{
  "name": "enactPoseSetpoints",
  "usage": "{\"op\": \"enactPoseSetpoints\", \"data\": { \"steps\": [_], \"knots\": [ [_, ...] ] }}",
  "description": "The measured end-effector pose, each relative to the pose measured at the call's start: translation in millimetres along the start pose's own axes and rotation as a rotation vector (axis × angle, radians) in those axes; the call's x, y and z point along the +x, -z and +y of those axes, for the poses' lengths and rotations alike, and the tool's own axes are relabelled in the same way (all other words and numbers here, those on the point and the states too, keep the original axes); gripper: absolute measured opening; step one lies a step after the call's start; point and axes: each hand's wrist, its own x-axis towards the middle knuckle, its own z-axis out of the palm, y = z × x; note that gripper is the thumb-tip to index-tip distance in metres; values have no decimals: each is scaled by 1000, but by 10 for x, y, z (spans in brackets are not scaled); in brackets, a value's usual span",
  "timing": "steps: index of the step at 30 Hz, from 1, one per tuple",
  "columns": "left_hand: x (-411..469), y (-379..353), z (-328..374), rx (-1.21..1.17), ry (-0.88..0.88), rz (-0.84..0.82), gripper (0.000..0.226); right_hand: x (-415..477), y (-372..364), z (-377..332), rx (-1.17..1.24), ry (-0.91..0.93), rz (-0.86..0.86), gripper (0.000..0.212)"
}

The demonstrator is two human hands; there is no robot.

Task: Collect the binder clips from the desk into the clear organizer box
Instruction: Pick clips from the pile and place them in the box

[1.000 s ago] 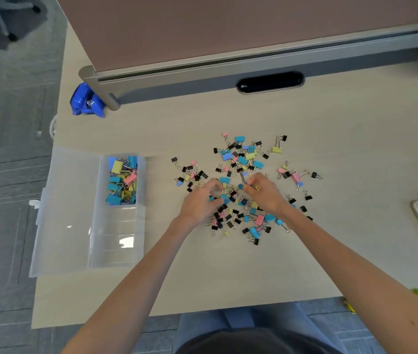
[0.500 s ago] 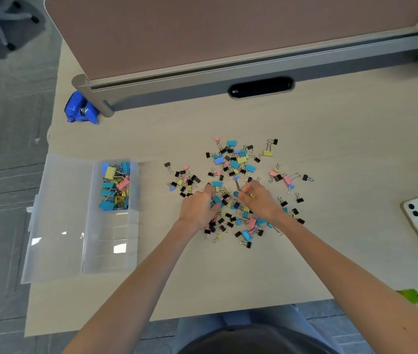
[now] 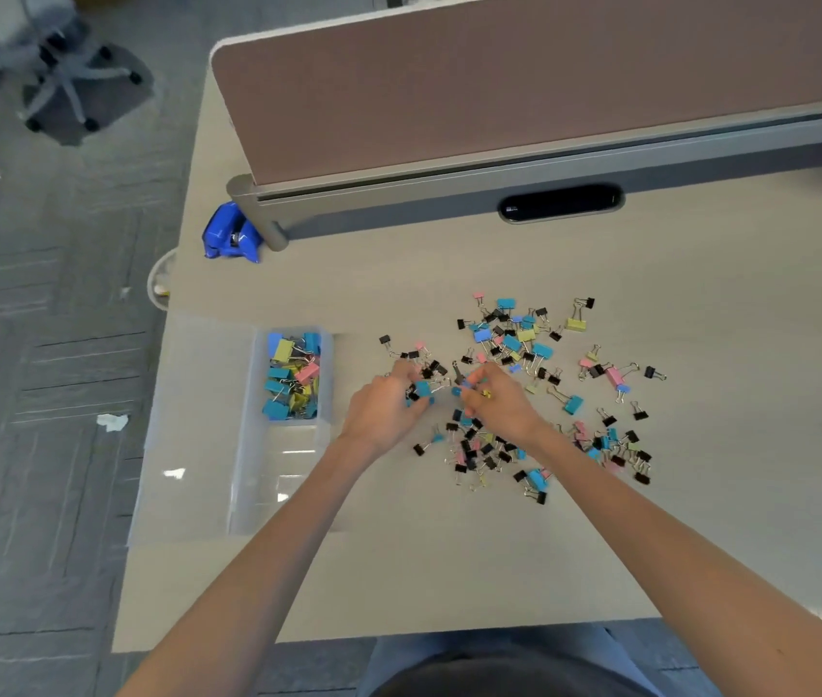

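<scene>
Loose binder clips [image 3: 524,339] lie scattered mid-desk [image 3: 449,570]. Left hand [image 3: 383,410] has fingers curled round teal ones; right hand [image 3: 504,407] pinches small blue and yellow ones. Clear organizer box [image 3: 288,475] sits at left edge, its far compartment holding clips.

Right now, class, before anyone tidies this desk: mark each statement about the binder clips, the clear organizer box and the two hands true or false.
1. The clear plastic organizer box lies left of the loose coloured binder clips on the beige desk. True.
2. Every compartment of the box holds clips. False: the stored clips fill only the far compartment; the nearer ones look bare.
3. The left hand and the right hand both hold clips at the pile. True.
4. The box's lid is closed. False: it lies open, flat to the left.
</scene>
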Motion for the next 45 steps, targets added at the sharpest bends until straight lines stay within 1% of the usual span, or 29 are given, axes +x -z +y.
{"op": "enactPoseSetpoints", "data": {
  "steps": [6, 8, 12, 16, 21, 25, 29, 33, 35, 39, 43, 45],
  "knots": [
    [-181, 337, -509, -62, -16, 70, 28, 10, -515, -326, 55, 57, -19, 7],
    [-258, 447, -706, -117, -7, 78, 27, 23, -712, -425, 82, 80, -28, 6],
    [-412, 633, -1091, -184, -18, 108, 29, 40, -1068, -622, 86, 118, -44, 9],
    [-560, 744, -1431, -209, 23, 105, 27, 38, -1321, -749, 59, 117, -60, 13],
    [-717, 804, -1734, -197, 25, 82, 24, 38, -1522, -799, -24, 126, -55, 17],
    [-753, 791, -1857, -76, 5, 72, 28, 9, -1609, -825, -75, 116, -44, 17],
    [-724, 739, -1890, 55, -14, 67, 30, -22, -1650, -823, -197, 111, -29, 15],
    [-697, 661, -1882, 186, -41, 73, 33, -48, -1655, -825, -416, 148, -21, 21],
    [-691, 636, -1878, 206, -38, 94, 34, -62, -1679, -849, -509, 173, -38, 24],
    [-700, 629, -1902, 151, -8, 97, 34, -84, -1755, -914, -680, 237, -58, 27],
    [-723, 661, -1970, -17, 45, 129, 25, -89, -1829, -964, -827, 280, -60, 30],
    [-741, 677, -1996, -134, 99, 159, 21, -78, -1857, -978, -873, 295, -52, 28]
  ]
}}
